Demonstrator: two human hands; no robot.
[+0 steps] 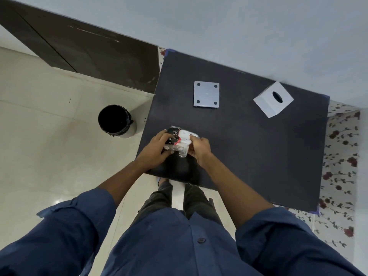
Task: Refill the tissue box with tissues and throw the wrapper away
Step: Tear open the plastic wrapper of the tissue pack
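A pack of tissues in a black, white and red plastic wrapper (pixel 180 137) sits near the front left edge of the dark table (pixel 249 148). My left hand (pixel 157 147) grips its left side. My right hand (pixel 200 149) pinches the clear loose end of the wrapper on the right. The white tissue box cover (pixel 273 99) with an oval slot lies at the back right of the table. Its flat white base plate (pixel 206 94), with a dark dot at each corner, lies apart at the back middle.
A round bin (pixel 116 121) lined with a black bag stands on the pale tiled floor left of the table. A dark door (pixel 89 50) is behind it. The wall runs along the table's far edge. A floral cloth (pixel 340 166) shows at the table's right.
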